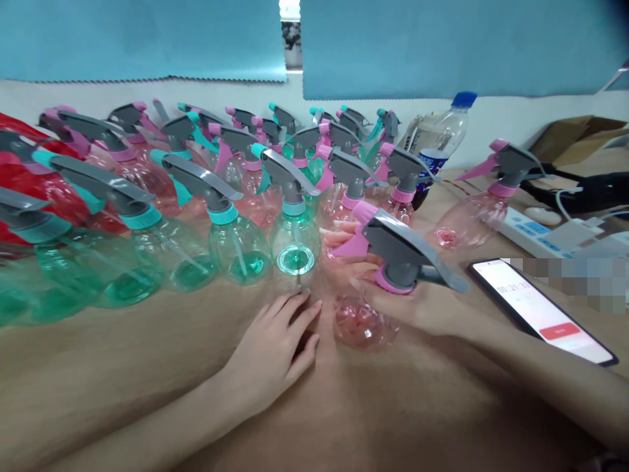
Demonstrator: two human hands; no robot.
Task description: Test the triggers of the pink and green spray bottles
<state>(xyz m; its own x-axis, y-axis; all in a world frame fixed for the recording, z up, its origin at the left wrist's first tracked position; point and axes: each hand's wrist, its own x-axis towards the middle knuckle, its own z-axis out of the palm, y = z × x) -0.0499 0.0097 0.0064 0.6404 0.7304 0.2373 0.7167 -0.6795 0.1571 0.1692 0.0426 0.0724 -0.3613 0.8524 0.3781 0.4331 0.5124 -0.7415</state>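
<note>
My right hand (417,311) is wrapped around a spray bottle (361,322) with a clear pink body and a grey and pink trigger head. The bottle leans, its base near the table top, and my fingers partly cover its body. Whether the base touches the table I cannot tell. My left hand (280,341) lies on the wooden table (206,367), palm down with the fingers stretched out and holding nothing. Just beyond its fingertips stands a green spray bottle (295,239) with a turquoise collar.
Several green and pink spray bottles (238,252) stand in rows to the left and behind. At right are another pink spray bottle (474,213), a phone (535,308) showing a timer, and a power strip (531,229). A blue-capped drink bottle (445,134) stands at the back.
</note>
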